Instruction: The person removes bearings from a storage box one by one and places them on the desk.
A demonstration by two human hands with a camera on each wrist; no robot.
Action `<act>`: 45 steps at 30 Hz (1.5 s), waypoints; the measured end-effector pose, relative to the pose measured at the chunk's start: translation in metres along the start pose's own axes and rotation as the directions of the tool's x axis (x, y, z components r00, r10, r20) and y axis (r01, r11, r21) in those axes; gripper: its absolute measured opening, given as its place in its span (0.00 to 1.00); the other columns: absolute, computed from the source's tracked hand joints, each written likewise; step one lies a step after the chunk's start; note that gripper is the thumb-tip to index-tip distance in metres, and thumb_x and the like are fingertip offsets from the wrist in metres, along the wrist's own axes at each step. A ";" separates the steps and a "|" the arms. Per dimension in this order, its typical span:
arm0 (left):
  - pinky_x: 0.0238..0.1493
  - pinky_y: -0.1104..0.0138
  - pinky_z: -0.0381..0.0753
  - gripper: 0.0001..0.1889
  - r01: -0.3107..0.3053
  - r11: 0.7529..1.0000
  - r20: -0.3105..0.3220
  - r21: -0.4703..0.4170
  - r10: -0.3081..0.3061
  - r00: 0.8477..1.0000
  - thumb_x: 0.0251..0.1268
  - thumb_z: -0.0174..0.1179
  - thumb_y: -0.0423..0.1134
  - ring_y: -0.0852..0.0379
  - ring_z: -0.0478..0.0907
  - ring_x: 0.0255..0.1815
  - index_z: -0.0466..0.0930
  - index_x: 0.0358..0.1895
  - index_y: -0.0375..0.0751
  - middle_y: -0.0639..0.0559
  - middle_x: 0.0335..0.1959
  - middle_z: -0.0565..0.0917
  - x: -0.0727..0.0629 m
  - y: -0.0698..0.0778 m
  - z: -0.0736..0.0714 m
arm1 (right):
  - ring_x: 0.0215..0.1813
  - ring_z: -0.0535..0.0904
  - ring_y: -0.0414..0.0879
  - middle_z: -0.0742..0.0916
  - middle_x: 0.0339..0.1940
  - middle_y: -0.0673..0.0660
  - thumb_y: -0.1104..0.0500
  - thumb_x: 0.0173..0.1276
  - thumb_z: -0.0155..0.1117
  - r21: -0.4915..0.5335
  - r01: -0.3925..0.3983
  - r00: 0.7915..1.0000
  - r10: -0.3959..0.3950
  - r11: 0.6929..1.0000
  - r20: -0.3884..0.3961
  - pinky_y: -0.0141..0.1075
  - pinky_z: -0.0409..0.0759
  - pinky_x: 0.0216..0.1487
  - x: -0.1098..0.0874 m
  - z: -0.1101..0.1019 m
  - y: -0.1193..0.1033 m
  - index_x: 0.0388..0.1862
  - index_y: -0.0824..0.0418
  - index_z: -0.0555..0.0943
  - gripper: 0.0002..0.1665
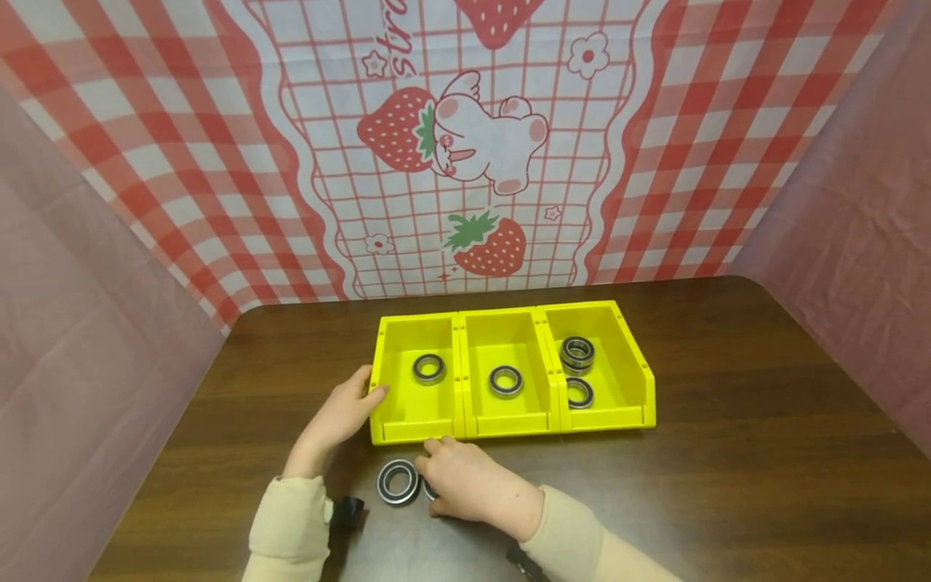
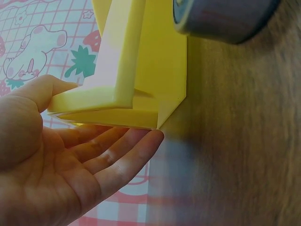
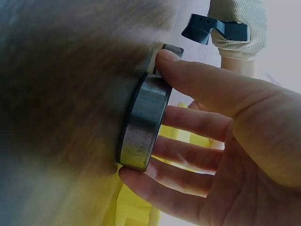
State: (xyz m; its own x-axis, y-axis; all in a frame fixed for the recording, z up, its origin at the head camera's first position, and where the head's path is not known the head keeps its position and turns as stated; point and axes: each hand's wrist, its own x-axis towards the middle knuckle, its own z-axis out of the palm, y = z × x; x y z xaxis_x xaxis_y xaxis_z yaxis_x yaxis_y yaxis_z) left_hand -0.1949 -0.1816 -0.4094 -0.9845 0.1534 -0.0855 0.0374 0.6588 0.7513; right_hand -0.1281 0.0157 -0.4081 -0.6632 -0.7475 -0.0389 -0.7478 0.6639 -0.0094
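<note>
My left hand (image 1: 343,411) grips the left side wall of a yellow three-compartment bin (image 1: 461,432), its thumb over the rim and fingers along the outside, as the left wrist view also shows. In front of the bin, my right hand (image 1: 473,487) holds a steel ball bearing (image 3: 145,123) between thumb and fingers, down at the tabletop. From the head view that bearing is mostly covered by the hand. Another bearing (image 1: 398,482) lies flat just to its left. Inside the bin, one bearing (image 1: 429,369) lies in the left compartment, one (image 1: 505,381) in the middle and several (image 1: 578,351) in the right.
The brown wooden table (image 1: 735,453) extends around the bin on both sides. A checked strawberry-print cloth (image 1: 676,162) hangs behind it, with pink cloth at left and right. Black camera straps (image 1: 347,512) sit at the wrists.
</note>
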 end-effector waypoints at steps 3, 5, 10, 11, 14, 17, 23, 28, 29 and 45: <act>0.46 0.58 0.71 0.20 -0.004 1.000 0.001 0.002 0.004 1.000 0.66 0.49 0.43 0.52 0.72 0.40 0.65 0.58 0.37 0.43 0.45 0.77 0.001 0.001 0.000 | 0.33 0.73 0.42 0.77 0.31 0.48 0.44 0.44 0.72 0.002 0.001 1.000 -0.001 1.000 0.000 0.32 0.73 0.29 0.000 0.000 0.001 0.39 0.54 0.80 0.25; 0.46 0.58 0.71 0.21 -0.001 1.000 0.004 0.001 0.001 1.000 0.66 0.49 0.43 0.52 0.73 0.41 0.64 0.58 0.37 0.42 0.45 0.77 0.001 0.000 0.000 | 0.33 0.73 0.42 0.77 0.31 0.48 0.44 0.44 0.72 0.002 0.005 1.000 -0.005 1.000 -0.003 0.32 0.73 0.28 0.000 0.000 0.001 0.39 0.54 0.80 0.24; 0.46 0.58 0.71 0.20 0.003 1.000 0.007 -0.014 -0.003 1.000 0.67 0.49 0.43 0.52 0.73 0.41 0.65 0.58 0.37 0.43 0.45 0.77 0.001 0.000 0.000 | 0.32 0.73 0.41 0.76 0.29 0.48 0.44 0.45 0.72 0.003 0.010 1.000 -0.010 1.000 -0.001 0.31 0.72 0.28 0.001 -0.001 0.001 0.38 0.53 0.80 0.23; 0.45 0.58 0.71 0.20 0.002 1.000 0.005 -0.016 -0.002 1.000 0.67 0.49 0.42 0.53 0.73 0.41 0.65 0.58 0.37 0.43 0.45 0.77 0.001 0.000 0.000 | 0.32 0.73 0.41 0.76 0.29 0.47 0.44 0.45 0.71 0.000 0.010 1.000 -0.010 1.000 -0.001 0.32 0.72 0.28 0.001 -0.001 0.001 0.38 0.53 0.80 0.22; 0.44 0.59 0.72 0.19 -0.007 1.000 -0.005 -0.013 0.007 1.000 0.67 0.49 0.42 0.53 0.73 0.40 0.65 0.57 0.36 0.42 0.44 0.77 0.002 0.000 0.000 | 0.32 0.73 0.41 0.76 0.29 0.47 0.44 0.46 0.71 -0.001 0.012 1.000 -0.012 1.000 -0.004 0.32 0.72 0.28 0.000 -0.001 0.002 0.37 0.53 0.80 0.21; 0.45 0.59 0.72 0.19 -0.005 1.000 -0.013 -0.009 0.005 1.000 0.67 0.48 0.42 0.52 0.73 0.41 0.65 0.56 0.36 0.42 0.44 0.77 0.002 -0.001 0.001 | 0.31 0.73 0.41 0.76 0.28 0.47 0.45 0.46 0.71 0.002 0.017 1.000 -0.017 1.000 -0.011 0.31 0.72 0.27 0.000 -0.001 0.003 0.36 0.52 0.80 0.20; 0.47 0.57 0.72 0.20 0.004 1.000 -0.016 -0.014 -0.004 1.000 0.67 0.47 0.41 0.50 0.73 0.44 0.63 0.58 0.35 0.39 0.48 0.76 0.001 0.002 0.003 | 0.30 0.74 0.40 0.76 0.28 0.47 0.46 0.47 0.71 -0.006 0.024 0.999 -0.024 1.000 -0.023 0.31 0.71 0.26 -0.001 -0.003 0.002 0.36 0.52 0.79 0.19; 0.54 0.53 0.69 0.26 0.023 0.999 -0.006 -0.036 -0.023 1.000 0.68 0.46 0.41 0.46 0.70 0.53 0.53 0.64 0.34 0.34 0.59 0.69 0.001 0.003 0.003 | 0.30 0.74 0.39 0.77 0.28 0.46 0.48 0.48 0.70 -0.026 0.050 0.994 -0.052 0.998 -0.097 0.30 0.71 0.25 -0.002 -0.002 0.002 0.35 0.52 0.79 0.16; 0.54 0.53 0.69 0.26 0.025 0.999 -0.007 -0.036 -0.026 1.000 0.68 0.45 0.41 0.46 0.70 0.53 0.52 0.64 0.34 0.34 0.59 0.68 0.001 0.003 0.003 | 0.30 0.74 0.39 0.77 0.28 0.46 0.49 0.48 0.70 -0.027 0.056 0.992 -0.059 0.998 -0.116 0.30 0.70 0.25 -0.002 -0.002 0.002 0.35 0.52 0.79 0.15; 0.44 0.59 0.73 0.22 -0.018 1.000 -0.010 -0.017 0.018 1.000 0.66 0.48 0.39 0.51 0.74 0.40 0.60 0.60 0.33 0.40 0.46 0.76 -0.002 0.005 0.005 | 0.36 0.78 0.41 0.81 0.32 0.47 0.52 0.63 0.57 -0.139 0.084 0.964 -0.115 0.987 -0.238 0.35 0.75 0.37 0.022 -0.027 0.022 0.39 0.50 0.80 0.08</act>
State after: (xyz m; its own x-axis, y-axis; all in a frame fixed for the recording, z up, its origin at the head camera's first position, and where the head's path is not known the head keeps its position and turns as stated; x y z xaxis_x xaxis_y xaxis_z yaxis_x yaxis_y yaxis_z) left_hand -0.1917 -0.1745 -0.4087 -0.9853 0.1575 -0.0655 0.0521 0.6436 0.7636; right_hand -0.1601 0.0139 -0.3825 -0.5612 -0.8028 0.2012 -0.7979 0.5894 0.1264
